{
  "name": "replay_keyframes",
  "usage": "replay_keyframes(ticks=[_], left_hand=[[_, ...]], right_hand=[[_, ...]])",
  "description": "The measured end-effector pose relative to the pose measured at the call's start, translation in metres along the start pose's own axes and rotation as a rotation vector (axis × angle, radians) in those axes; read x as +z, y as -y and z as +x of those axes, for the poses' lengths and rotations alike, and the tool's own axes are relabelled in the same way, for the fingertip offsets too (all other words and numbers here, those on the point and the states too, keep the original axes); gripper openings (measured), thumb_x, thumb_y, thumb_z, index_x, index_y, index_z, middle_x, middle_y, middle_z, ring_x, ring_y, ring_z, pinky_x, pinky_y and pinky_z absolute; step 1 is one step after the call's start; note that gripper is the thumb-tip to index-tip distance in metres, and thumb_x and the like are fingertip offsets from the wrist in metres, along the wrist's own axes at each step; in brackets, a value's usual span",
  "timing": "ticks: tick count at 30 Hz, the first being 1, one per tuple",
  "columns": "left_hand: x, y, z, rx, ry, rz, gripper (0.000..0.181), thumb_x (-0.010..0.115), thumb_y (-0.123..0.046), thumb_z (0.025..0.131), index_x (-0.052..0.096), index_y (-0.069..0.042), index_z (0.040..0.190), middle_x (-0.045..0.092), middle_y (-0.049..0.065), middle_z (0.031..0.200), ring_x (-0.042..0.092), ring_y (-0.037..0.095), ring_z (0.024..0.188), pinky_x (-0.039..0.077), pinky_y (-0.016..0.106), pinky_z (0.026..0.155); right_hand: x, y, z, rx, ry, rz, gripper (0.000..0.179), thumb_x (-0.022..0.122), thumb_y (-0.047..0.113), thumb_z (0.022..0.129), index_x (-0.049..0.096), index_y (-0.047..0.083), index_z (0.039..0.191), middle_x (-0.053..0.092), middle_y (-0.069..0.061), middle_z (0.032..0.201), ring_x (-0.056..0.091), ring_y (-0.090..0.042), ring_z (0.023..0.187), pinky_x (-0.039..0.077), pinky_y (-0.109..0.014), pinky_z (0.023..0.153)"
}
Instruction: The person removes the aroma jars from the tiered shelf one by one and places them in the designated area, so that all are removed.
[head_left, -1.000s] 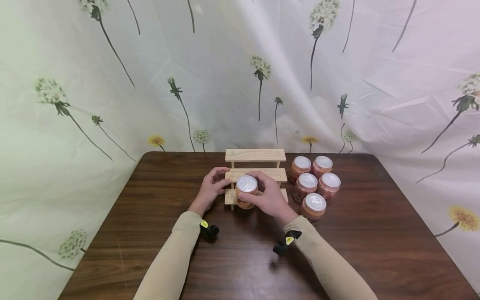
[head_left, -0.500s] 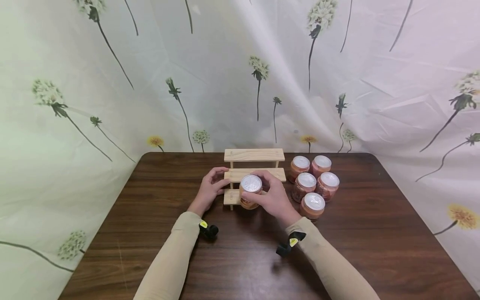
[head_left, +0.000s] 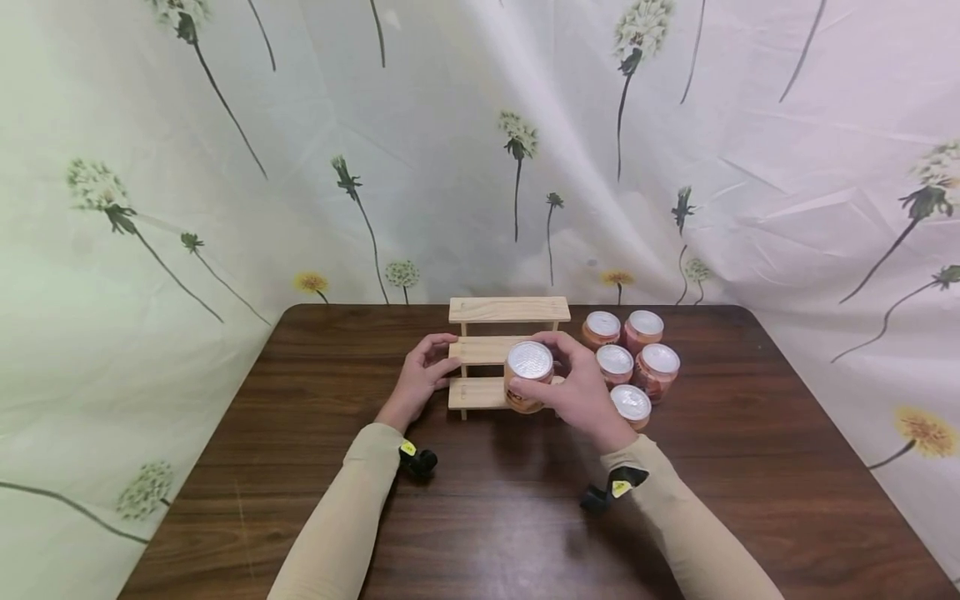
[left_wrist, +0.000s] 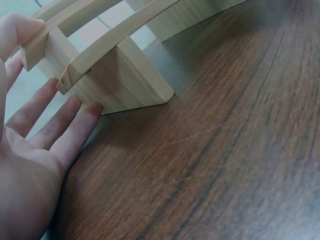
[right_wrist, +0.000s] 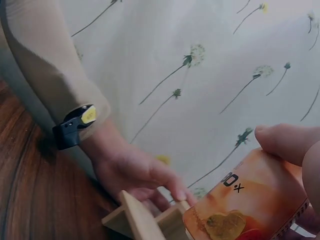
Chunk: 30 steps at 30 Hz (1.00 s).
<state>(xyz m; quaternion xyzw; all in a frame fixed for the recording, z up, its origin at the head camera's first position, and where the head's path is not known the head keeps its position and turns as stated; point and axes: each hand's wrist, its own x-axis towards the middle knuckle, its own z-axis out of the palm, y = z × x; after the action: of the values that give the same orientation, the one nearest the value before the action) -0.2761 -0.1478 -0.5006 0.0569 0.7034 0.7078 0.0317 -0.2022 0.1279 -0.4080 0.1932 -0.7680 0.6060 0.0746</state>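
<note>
A small three-step wooden rack (head_left: 477, 392) stands on the table, its shelves rising toward the back. At its left end, my left hand (head_left: 415, 385) grips the end of the middle shelf between thumb and forefinger; the other fingers (left_wrist: 75, 127) stretch out by the side panel in the left wrist view. My right hand (head_left: 581, 392) holds an orange-labelled jar (head_left: 529, 371) with a silvery top, thumb in front and fingers behind. The jar overlaps the right part of the lowest shelf in the head view; whether it touches the shelf is unclear.
Several similar jars (head_left: 656, 371) stand in a cluster right of the rack, close to my right hand. A dark wooden table (head_left: 480, 517) carries everything. Behind it hangs a pale cloth (head_left: 420, 208) printed with dandelions.
My right hand has carried the jar to the right along the front of the rack, now partly covering the nearer jars. The left hand and the rack have stayed put.
</note>
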Motion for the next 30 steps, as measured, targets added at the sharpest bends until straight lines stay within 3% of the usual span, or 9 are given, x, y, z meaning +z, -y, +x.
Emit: replay_keyframes(ticks=[6, 20, 30], left_hand=[[0.0, -0.001, -0.001, 0.002, -0.001, 0.01, 0.042, 0.071, -0.011, 0.101, 0.058, -0.01, 0.141, 0.056, 0.015, 0.142, 0.064, 0.022, 0.116, 0.06, 0.035, 0.082], [0.0, 0.0, 0.001, -0.004, 0.002, 0.0, 0.043, 0.071, -0.012, 0.101, 0.057, -0.01, 0.142, 0.055, 0.015, 0.145, 0.064, 0.018, 0.113, 0.06, 0.035, 0.083], [0.0, 0.001, 0.001, -0.001, -0.001, 0.006, 0.043, 0.072, -0.012, 0.101, 0.058, -0.01, 0.141, 0.056, 0.015, 0.144, 0.063, 0.02, 0.115, 0.06, 0.036, 0.084]], right_hand=[[-0.019, 0.009, -0.005, 0.003, -0.019, 0.05, 0.056, 0.092, 0.007, 0.079, 0.065, 0.008, 0.128, 0.07, -0.011, 0.116, 0.067, -0.021, 0.101, 0.054, -0.028, 0.087], [-0.067, 0.023, -0.014, -0.021, -0.146, 0.004, 0.055, 0.088, -0.003, 0.08, 0.063, -0.002, 0.129, 0.064, -0.003, 0.119, 0.066, -0.012, 0.1, 0.052, -0.019, 0.081], [-0.099, 0.019, -0.022, -0.014, -0.237, 0.05, 0.052, 0.087, -0.006, 0.081, 0.064, -0.003, 0.127, 0.071, -0.002, 0.116, 0.068, -0.013, 0.1, 0.056, -0.021, 0.082]])
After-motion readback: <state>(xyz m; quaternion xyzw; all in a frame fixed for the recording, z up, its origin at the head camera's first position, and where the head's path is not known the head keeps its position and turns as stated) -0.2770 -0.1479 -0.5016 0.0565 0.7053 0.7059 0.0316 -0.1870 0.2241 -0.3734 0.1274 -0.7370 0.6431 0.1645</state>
